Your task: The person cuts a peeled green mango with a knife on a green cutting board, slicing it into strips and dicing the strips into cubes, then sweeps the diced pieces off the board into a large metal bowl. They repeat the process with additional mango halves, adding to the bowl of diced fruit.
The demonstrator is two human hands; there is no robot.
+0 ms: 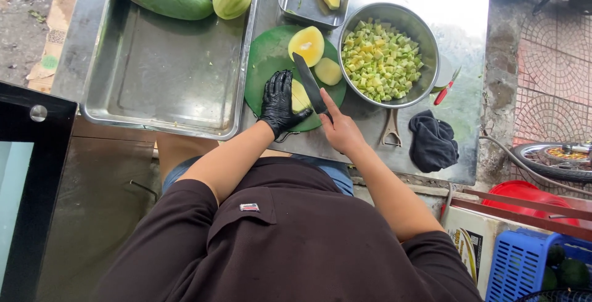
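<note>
Standing outdoors on pavement: steel counter (456, 12), two trays, one bowl. Pinning pale yellow fruit piece (300, 97) on round green cutting board (265, 61), counter's near edge: gloved left hand (280, 101). Closed around black-bladed knife (310, 83): bare right hand (339, 129).

We note a black glove (279, 101), round green cutting board (265, 61), yellow-green fruit cubes (380, 60), pale yellow fruit halves (307, 45), dark knife blade (309, 83).

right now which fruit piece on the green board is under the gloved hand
The yellow piece nearest the person, pinned by the left hand beside the knife; the other two pieces lie untouched farther up the board.
</note>
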